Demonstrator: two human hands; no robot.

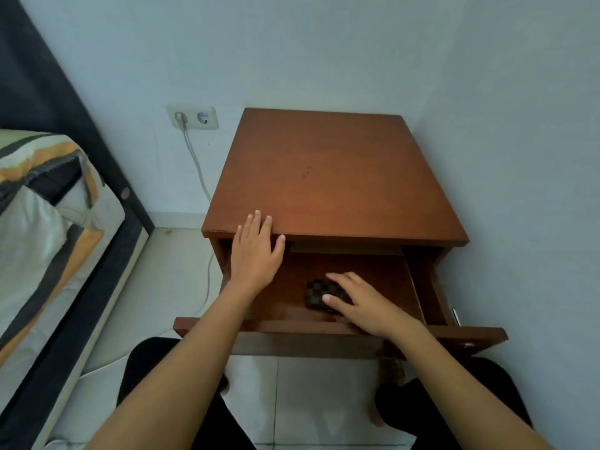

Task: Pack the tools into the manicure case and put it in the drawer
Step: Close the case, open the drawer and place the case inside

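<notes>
Now right hand (367,303) rests on case (319,292) (drawer (383,271) open).

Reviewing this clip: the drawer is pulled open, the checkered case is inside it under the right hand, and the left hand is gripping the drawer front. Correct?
Not quite. The head view shows the left hand resting flat on the front edge of the nightstand top, not gripping the drawer front. The rest holds: the drawer is open and the checkered case lies inside under the right hand.
</notes>
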